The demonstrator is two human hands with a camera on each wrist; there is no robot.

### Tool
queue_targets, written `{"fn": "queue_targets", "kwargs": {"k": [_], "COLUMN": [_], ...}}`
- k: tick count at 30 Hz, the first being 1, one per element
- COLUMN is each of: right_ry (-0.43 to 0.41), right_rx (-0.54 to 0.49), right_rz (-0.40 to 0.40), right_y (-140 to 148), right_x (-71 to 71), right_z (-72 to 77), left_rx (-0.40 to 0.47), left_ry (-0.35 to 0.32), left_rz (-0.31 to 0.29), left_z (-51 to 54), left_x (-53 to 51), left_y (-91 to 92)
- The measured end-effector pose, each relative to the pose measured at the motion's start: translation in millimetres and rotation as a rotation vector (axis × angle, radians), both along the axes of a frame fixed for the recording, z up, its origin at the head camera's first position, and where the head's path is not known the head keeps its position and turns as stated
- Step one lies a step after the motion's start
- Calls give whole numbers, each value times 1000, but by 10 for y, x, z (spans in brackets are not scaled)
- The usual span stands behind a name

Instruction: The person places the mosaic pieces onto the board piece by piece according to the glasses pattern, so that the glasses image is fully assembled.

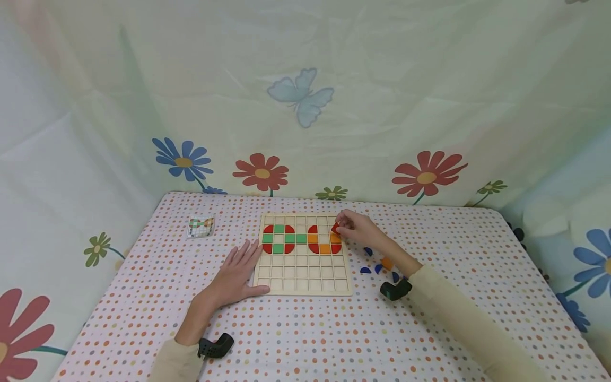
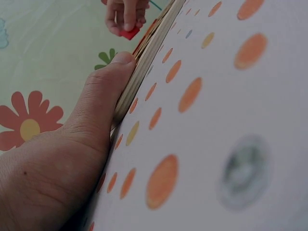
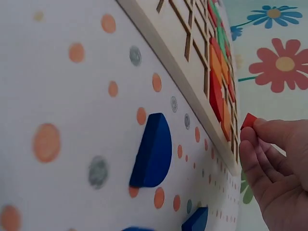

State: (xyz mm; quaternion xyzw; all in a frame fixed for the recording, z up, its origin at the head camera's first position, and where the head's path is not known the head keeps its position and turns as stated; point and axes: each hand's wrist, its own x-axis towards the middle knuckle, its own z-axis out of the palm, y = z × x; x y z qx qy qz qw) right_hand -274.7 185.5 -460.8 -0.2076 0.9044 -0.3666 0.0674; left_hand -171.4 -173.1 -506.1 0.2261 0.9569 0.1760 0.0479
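A wooden grid board (image 1: 302,274) lies on the dotted cloth, with red, green and orange pieces set in its upper rows. My right hand (image 1: 359,228) pinches a small red piece (image 3: 249,121) between thumb and fingertips, just above the board's upper right part. The left hand (image 1: 237,276) rests flat at the board's left edge, fingers straight and spread, its thumb along the lower left corner. In the left wrist view the thumb (image 2: 98,91) lies against the board's side. Near the right forearm are several blue half-round pieces (image 3: 153,151) and an orange piece (image 1: 386,262).
A small pattern card (image 1: 201,227) with a coloured grid picture lies left of the board. A black wrist camera sits on the left wrist (image 1: 216,346) and another on the right wrist (image 1: 396,289). Behind the table hangs a flowered cloth (image 1: 334,159).
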Motion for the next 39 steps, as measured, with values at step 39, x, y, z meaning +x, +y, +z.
{"fn": "queue_targets", "kwargs": {"k": [39], "right_ry": [77], "right_rx": [219], "right_rz": [78], "right_y": [-143], "right_x": [-194], "right_z": [-35], "left_rx": [1], "left_ry": [16], "left_rz": [0], "left_z": [-29], "left_x": [-6], "left_y": [-9]}}
